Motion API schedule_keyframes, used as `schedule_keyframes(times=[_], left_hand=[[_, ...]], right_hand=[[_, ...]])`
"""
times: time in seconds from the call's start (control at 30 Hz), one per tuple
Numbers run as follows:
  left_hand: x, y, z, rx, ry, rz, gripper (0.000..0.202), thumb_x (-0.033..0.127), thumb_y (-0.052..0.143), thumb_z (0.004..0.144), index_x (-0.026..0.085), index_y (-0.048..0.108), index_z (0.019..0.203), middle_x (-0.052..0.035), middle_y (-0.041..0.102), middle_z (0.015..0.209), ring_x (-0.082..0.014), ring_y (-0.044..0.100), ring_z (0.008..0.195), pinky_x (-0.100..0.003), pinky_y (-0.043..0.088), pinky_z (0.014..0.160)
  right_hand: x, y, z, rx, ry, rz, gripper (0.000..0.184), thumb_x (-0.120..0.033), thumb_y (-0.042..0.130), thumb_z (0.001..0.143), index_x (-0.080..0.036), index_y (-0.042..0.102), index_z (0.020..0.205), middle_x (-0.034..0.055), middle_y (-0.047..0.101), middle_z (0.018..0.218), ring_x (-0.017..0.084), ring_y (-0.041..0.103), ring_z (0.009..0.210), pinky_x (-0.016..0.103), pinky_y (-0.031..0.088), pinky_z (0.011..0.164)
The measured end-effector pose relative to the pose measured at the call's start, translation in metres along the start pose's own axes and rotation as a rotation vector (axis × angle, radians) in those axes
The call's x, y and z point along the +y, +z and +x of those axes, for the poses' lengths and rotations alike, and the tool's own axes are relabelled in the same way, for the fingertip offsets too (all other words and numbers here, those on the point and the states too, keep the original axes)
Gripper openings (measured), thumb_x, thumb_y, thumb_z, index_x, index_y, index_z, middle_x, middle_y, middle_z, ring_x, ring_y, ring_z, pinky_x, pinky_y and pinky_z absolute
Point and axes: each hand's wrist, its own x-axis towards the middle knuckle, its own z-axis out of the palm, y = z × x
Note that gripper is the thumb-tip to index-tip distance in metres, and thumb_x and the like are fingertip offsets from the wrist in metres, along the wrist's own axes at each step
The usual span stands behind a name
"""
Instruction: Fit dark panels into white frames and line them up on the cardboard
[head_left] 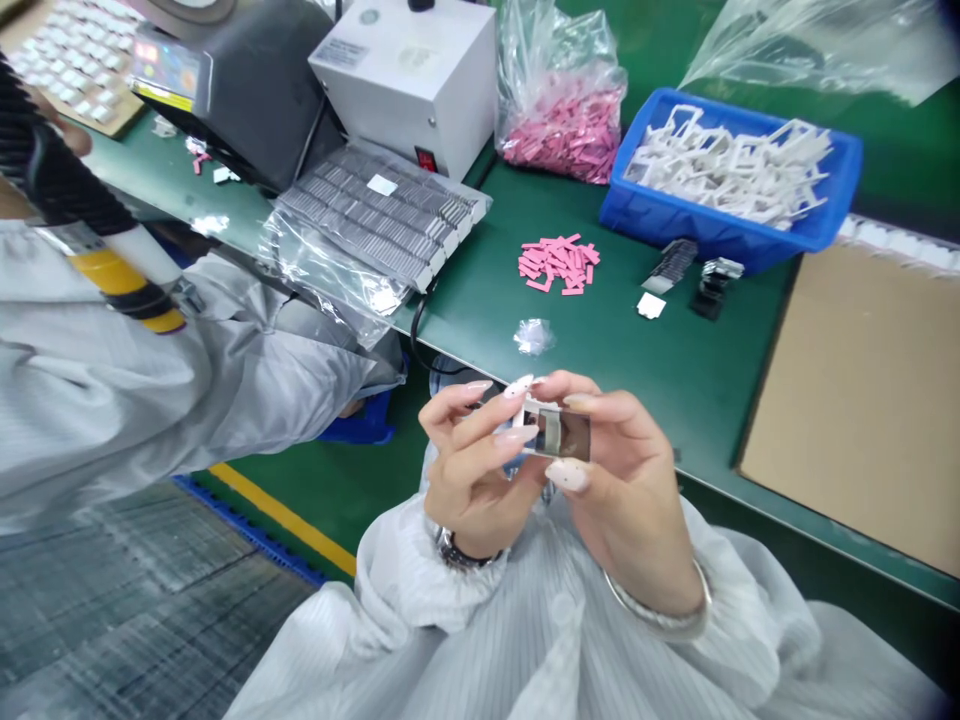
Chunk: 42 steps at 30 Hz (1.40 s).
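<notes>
Just in front of my body, both hands are closed around a small white plastic frame with a shiny mirror-like plate (574, 435) at it. My left hand (476, 475) grips the white frame (529, 410) at its left end, fingers pressed along it. The thumb and fingers of my right hand (630, 480) pinch the plate's right part from above and below. Whether the plate sits fully in the frame is hidden by my fingers. Beyond my hands on the green table lie a pile of pink strips (559, 264) and some small clear film pieces (533, 337).
A blue bin (724, 225) holds many white frames. Stacked dark plates (670, 265) lie before it. Brown cardboard (855, 400) covers the right side. A bag of pink strips (562, 130), a tray of plates (382, 215) and a white box machine (409, 80) stand behind. A co-worker's sleeve (112, 400) is left.
</notes>
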Motion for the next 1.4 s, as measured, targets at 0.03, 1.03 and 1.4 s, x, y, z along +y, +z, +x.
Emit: schedule_keyframes(times=[0.03,1.03,1.4], left_hand=[[0.001,0.000,0.000,0.005,0.003,0.027,0.035,0.023,0.070,0.079,0.028,0.061,0.113,0.0008,0.073,0.107,-0.0184,0.062,0.104,-0.037,0.046,0.084],[0.008,0.032,-0.003,0.314,-0.256,-0.078,0.026,0.024,0.074,0.074,0.031,0.061,0.096,0.0068,0.073,0.101,-0.0198,0.057,0.095,-0.039,0.042,0.084],[0.011,0.046,0.008,0.352,-0.432,-0.222,0.023,0.025,0.074,0.074,0.030,0.060,0.092,0.0040,0.072,0.097,-0.0201,0.059,0.097,-0.043,0.045,0.086]], right_hand=[[0.000,0.001,0.000,0.006,-0.002,0.000,0.031,-0.010,0.077,0.071,-0.031,0.071,0.092,-0.0047,0.068,0.101,0.009,0.063,0.102,0.020,0.055,0.084],[0.012,0.009,0.005,0.180,-0.392,-0.670,0.037,-0.016,0.078,0.069,-0.028,0.066,0.102,0.0023,0.069,0.098,0.020,0.066,0.089,0.036,0.057,0.076],[0.007,0.016,0.018,0.204,-0.637,-0.985,0.035,-0.020,0.071,0.075,-0.031,0.062,0.107,0.0019,0.069,0.091,0.020,0.065,0.077,0.037,0.056,0.065]])
